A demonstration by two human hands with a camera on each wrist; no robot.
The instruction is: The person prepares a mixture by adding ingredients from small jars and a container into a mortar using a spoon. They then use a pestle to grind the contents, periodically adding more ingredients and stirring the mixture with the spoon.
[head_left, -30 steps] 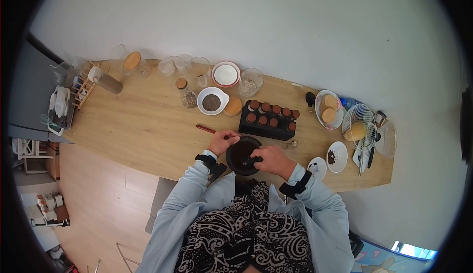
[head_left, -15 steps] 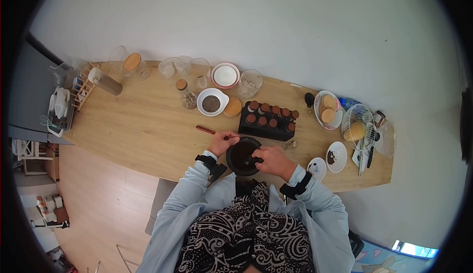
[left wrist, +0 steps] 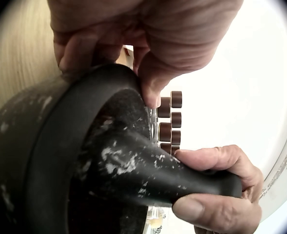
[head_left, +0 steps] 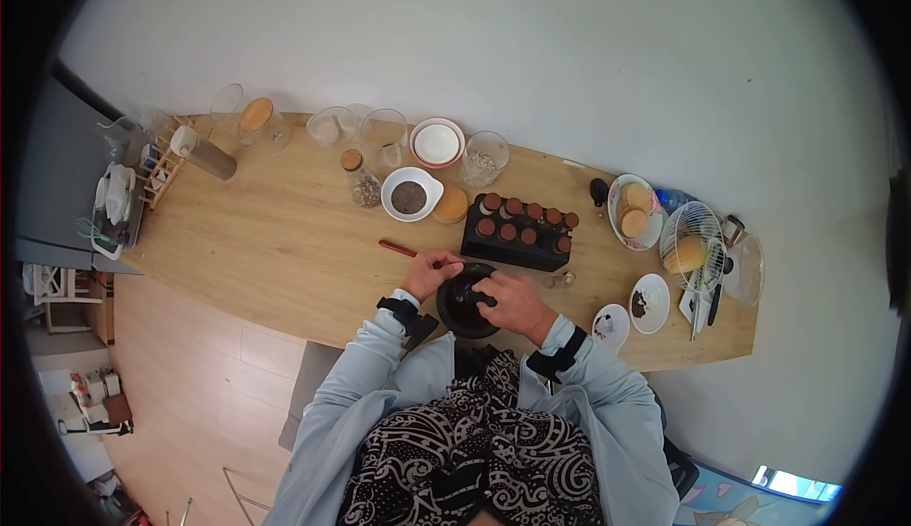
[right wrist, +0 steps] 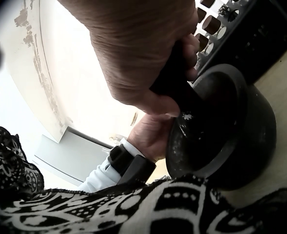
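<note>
A black stone mortar point(left wrist: 41, 122) stands at the table's near edge, its outside marked with pale scuffs. My left hand point(head_left: 432, 274) holds its far left rim, thumb on the inner side and fingers outside, as the left wrist view shows. A black pestle point(left wrist: 148, 170) leans inside the bowl, whitish patches along its shaft. With thumb and fingers wrapped round the pestle's upper end, my right hand point(head_left: 520, 308) sits above the mortar's right side. The pestle's lower end is hidden in the dark bowl. Dark contents show dimly inside.
Beyond the mortar stands a black rack point(head_left: 517, 246) of brown-capped jars. A red-brown handled utensil point(head_left: 398, 248) lies left. Behind are a white bowl of dark grains point(head_left: 432, 187) and a corked jar point(head_left: 362, 184). Right are a white dish point(head_left: 661, 289), a smaller dish point(head_left: 617, 312) and a knife point(head_left: 715, 306).
My right hand has shifted slightly left and away from the body, swinging the pestle's top toward the mortar's far side. My left hand stays on the rim.
</note>
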